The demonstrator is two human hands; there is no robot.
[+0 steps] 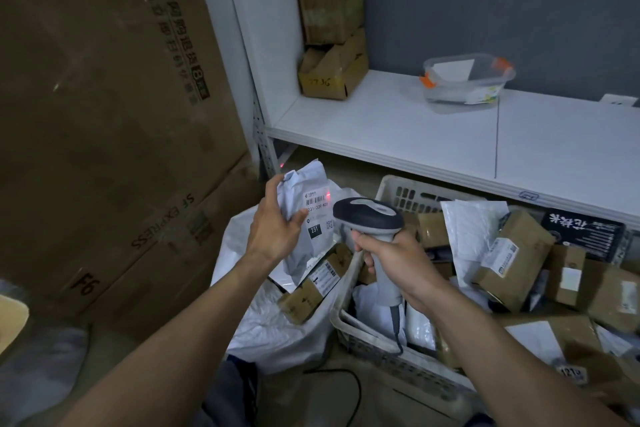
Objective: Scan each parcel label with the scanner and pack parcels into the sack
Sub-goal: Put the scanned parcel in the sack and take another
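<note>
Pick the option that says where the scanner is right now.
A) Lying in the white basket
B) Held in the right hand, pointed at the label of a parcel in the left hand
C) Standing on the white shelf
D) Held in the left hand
B: the right hand grips the scanner by its handle, and red light falls on the label of the grey mailer that the left hand holds.

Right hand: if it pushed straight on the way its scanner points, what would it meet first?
Probably the label on the grey parcel in the left hand; the scanner's red light falls there. Depth is unclear.
</note>
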